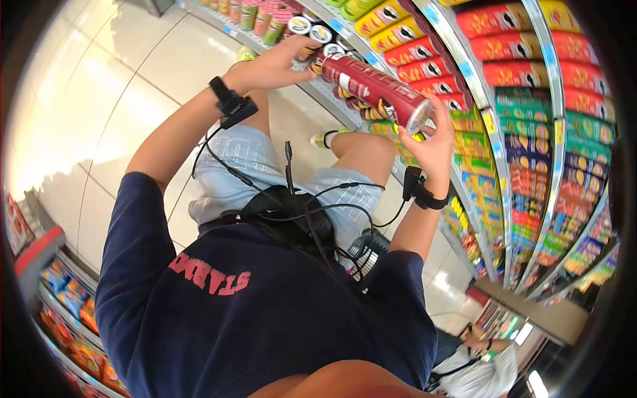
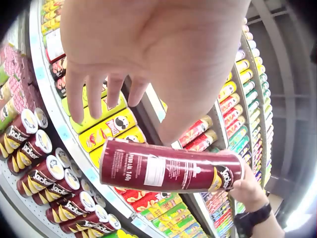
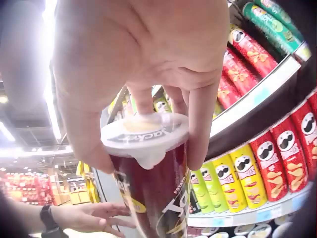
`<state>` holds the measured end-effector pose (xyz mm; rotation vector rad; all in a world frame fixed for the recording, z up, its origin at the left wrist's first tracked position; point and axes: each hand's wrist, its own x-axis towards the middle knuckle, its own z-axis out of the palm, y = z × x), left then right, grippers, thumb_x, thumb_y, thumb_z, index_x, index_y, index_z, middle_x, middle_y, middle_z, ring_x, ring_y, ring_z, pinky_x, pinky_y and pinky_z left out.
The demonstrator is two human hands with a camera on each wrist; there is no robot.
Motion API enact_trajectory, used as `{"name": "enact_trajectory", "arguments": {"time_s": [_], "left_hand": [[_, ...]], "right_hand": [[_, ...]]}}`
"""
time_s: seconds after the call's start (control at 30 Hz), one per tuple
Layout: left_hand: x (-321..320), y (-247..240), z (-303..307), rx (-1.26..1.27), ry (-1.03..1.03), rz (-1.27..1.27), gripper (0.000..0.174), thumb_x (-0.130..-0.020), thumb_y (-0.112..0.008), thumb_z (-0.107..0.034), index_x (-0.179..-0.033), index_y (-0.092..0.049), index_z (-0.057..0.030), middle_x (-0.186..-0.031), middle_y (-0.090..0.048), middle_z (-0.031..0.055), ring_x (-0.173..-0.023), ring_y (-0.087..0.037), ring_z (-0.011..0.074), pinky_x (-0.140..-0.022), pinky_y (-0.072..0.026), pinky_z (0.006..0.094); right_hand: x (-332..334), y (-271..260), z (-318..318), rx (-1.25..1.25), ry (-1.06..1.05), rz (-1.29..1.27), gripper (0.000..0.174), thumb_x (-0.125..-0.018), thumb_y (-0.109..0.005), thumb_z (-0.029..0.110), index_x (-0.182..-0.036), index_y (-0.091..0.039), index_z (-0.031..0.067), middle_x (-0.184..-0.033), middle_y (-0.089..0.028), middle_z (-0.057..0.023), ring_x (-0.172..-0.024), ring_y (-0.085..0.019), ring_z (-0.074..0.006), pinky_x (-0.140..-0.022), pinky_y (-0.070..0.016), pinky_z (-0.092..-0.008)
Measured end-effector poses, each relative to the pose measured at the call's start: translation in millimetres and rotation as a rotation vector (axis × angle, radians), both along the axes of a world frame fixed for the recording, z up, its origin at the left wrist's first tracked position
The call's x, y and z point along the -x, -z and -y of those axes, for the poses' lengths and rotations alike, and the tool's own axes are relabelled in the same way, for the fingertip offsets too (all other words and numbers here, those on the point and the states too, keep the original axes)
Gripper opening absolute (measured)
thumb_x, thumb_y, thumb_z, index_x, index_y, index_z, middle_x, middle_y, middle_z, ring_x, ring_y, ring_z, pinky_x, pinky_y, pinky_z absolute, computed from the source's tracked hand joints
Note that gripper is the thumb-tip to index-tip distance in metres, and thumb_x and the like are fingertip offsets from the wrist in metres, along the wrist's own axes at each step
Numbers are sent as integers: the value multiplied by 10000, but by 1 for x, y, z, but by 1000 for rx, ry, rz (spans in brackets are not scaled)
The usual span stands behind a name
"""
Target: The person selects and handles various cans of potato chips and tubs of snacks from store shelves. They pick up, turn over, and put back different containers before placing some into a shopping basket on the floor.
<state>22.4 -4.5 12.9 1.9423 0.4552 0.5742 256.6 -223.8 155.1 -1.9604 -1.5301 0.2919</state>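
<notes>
A dark red Jacker potato chip can (image 1: 371,86) is held slantwise in front of the shelves. My right hand (image 1: 434,142) grips its lidded end, thumb and fingers on either side of the clear plastic lid (image 3: 148,131). At the can's other end is my left hand (image 1: 275,65), its fingers spread and loosely straight. In the left wrist view, the left thumb overlaps the edge of the can (image 2: 168,166), and the other fingers (image 2: 94,96) stand away from it. The printed side with a white label box (image 2: 155,171) shows there.
More Jacker cans (image 2: 42,178) stand on the lowest shelf. Above them are rows of yellow cans (image 1: 391,32) and red Pringles cans (image 3: 275,168). Snack bags (image 1: 73,292) fill a rack behind on the left. Another person (image 1: 478,371) is at the lower right. Cables (image 1: 305,212) hang across my lap.
</notes>
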Motion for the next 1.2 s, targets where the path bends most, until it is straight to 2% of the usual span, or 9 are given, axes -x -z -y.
{"name": "enact_trajectory", "arguments": {"time_s": [0.13,0.3,0.4,0.5,0.63,0.7,0.77,0.97,1.2], "left_hand": [[-7,1,-4,-480,-24,172,859,-685,-785,-195,-1428,-374,-66,-1388,-469,140,-1250,-454,359,-1093,-311,445],[-12,-4,7,-443,120,43,863,-617,-807,-256,-1377,-442,-70,-1251,-568,157,-1120,-542,351,-1013,-383,436],[-19,-7,12,-509,-17,172,716,-589,-821,-255,-1204,-515,-53,-1153,-567,175,-1073,-542,373,-922,-439,428],[-30,-31,26,-662,-226,190,711,-541,-839,-222,-1169,-538,-77,-1149,-541,122,-1074,-520,352,-916,-436,452],[-36,-55,45,-770,-273,141,680,-549,-837,-207,-1155,-546,-102,-1143,-535,95,-1104,-501,311,-937,-402,451],[-39,-53,47,-762,-251,142,685,-561,-834,-200,-1174,-540,-116,-1150,-521,90,-1113,-485,309,-956,-381,447],[-43,-57,48,-794,-294,145,725,-565,-834,-196,-1218,-526,-130,-1174,-503,93,-1120,-475,309,-963,-366,448],[-39,-50,43,-672,-135,80,701,-614,-822,-136,-1248,-524,-105,-1193,-507,106,-1107,-488,321,-960,-384,434],[-15,-21,35,-196,101,8,716,-709,-786,-108,-1335,-445,-50,-1205,-513,125,-963,-573,238,-776,-507,318]], "right_hand": [[17,-5,-25,28,-211,18,671,-597,-732,35,-1243,-566,111,-1227,-523,-117,-1167,-533,-290,-920,-476,-389],[19,-13,-23,6,-304,-59,629,-601,-711,12,-1212,-587,93,-1292,-502,-123,-1201,-512,-296,-977,-431,-390],[18,-9,-15,-53,-233,-251,817,-619,-801,78,-1368,-472,94,-1375,-470,-131,-1278,-458,-288,-1032,-405,-408],[10,1,-4,-48,40,-308,975,-729,-826,266,-1491,-248,81,-1390,-463,-175,-1193,-541,-273,-910,-503,-380],[-2,22,4,-182,109,-279,679,-802,-767,227,-1356,-424,35,-1156,-617,-143,-958,-638,-189,-727,-542,-313],[14,-5,10,-40,191,-511,491,-836,-734,190,-1235,-498,27,-1009,-654,-96,-879,-636,-139,-704,-542,-286],[13,4,14,-188,104,-493,507,-788,-769,159,-1209,-511,42,-1062,-632,-93,-931,-625,-150,-707,-548,-292],[8,-5,20,-235,-39,106,576,-687,-801,77,-1199,-537,78,-1191,-567,-96,-1069,-590,-203,-737,-548,-318],[11,18,-10,-110,-236,130,544,-634,-783,55,-1141,-593,111,-1213,-498,-137,-1117,-529,-344,-925,-468,-413]]}}
